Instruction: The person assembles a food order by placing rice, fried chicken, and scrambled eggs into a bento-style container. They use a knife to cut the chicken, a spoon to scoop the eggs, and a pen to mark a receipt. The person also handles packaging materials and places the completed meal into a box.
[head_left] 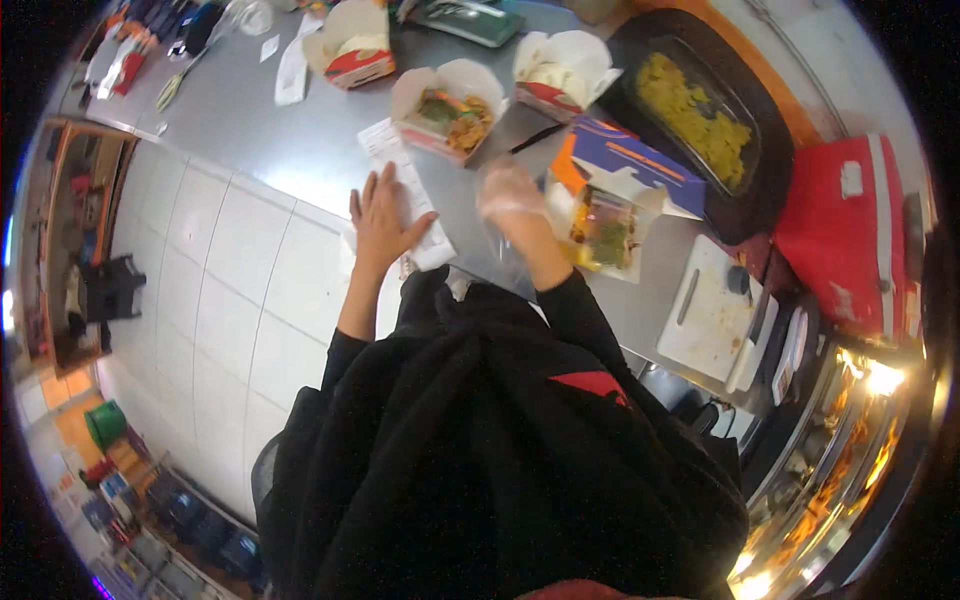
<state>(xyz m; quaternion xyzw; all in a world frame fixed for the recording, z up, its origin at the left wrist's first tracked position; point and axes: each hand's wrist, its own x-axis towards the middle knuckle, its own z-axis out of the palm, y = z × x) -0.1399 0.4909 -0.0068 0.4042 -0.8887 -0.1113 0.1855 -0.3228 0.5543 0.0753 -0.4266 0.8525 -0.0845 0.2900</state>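
Note:
My left hand [382, 218] lies flat with spread fingers on a long white printed paper slip [428, 215] at the counter's near edge. My right hand [512, 195] wears a clear plastic glove and hovers over the counter. Motion blurs its fingers, so what they hold, if anything, is unclear. Clear plastic film [505, 255] hangs beside that wrist. Just beyond my hands stands an open takeout box [430, 140] with mixed food inside. Right of my right hand, a purple and orange carton [640, 160] lies open, next to a tray of colourful food [605, 240].
More open takeout boxes [358, 68] [565, 75] stand along the back. A black tray [755, 165] of yellow-green food sits at the right. Nearer are a white cutting board [695, 330] and a red bag [840, 235]. A lit, glass-like display case [825, 480] is lower right.

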